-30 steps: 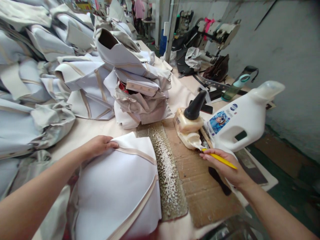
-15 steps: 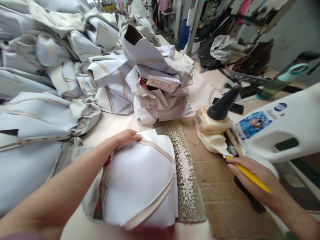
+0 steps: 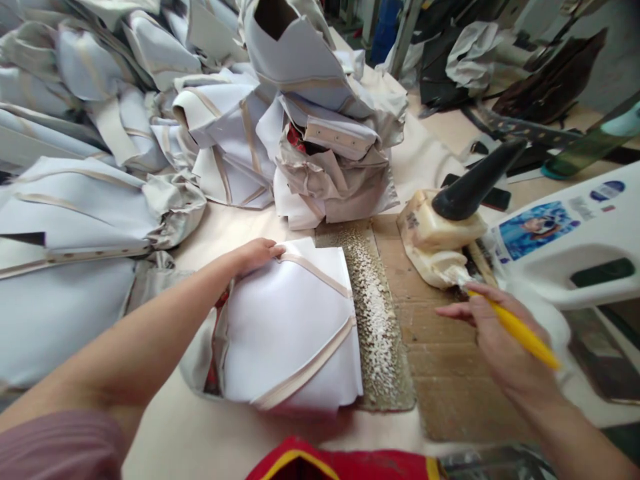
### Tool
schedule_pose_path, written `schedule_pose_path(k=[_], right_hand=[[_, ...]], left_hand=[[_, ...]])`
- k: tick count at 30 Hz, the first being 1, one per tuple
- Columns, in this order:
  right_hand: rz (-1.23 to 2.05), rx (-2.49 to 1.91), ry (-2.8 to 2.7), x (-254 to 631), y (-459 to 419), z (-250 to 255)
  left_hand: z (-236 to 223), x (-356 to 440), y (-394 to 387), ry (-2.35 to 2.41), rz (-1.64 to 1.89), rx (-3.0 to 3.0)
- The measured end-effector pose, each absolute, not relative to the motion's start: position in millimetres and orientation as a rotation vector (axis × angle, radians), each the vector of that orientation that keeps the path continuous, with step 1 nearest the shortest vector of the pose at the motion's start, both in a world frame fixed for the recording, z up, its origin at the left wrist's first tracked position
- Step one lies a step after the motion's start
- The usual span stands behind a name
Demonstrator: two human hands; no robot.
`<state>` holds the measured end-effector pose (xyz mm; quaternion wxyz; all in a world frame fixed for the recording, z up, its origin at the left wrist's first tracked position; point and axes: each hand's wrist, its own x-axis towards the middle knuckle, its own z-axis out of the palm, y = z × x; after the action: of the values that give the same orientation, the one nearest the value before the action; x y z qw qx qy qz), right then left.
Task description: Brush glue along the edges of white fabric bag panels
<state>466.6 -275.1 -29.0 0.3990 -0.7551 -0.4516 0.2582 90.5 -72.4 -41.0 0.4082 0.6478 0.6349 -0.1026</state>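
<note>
My left hand [image 3: 261, 257] grips the top left edge of a white sewn piece [image 3: 290, 327], perhaps part of a bag, with beige seam strips and a grey-and-red lining showing at its left. Its right edge lies along a board [image 3: 375, 320] coated with clumpy white residue. My right hand [image 3: 500, 333] is closed around a yellow-handled brush [image 3: 520, 333], one finger stretched out leftward. The brush's tip is at the opening of a cut-open cream plastic container [image 3: 443, 227] with a black cone-shaped part on top. White paste [image 3: 453, 268] sits at that opening.
More white sewn pieces [image 3: 325, 140] are piled behind and to the left. At right stand a big white jug [image 3: 590, 247] and a green bottle [image 3: 590, 143]. Brown cardboard [image 3: 450, 373] lies under my right hand. Red cloth with yellow trim [image 3: 350, 463] shows at the bottom edge.
The view has tipped downward, bringing the red cloth into sight. My right hand still holds the brush at the container, with one finger now extended. My left hand keeps its grip on the white piece.
</note>
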Motion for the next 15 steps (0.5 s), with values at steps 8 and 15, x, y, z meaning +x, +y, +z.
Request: schedule_pose_path(k=[8,15], right_hand=[[1.050,-1.635,-1.422,336,-321,-65],[0.999,-1.490,-1.303,332,-321,-40]], left_hand=[[-10,89,-79,1.554,-0.192,1.336],[8,106,-86,1.512,0.025,0.979]])
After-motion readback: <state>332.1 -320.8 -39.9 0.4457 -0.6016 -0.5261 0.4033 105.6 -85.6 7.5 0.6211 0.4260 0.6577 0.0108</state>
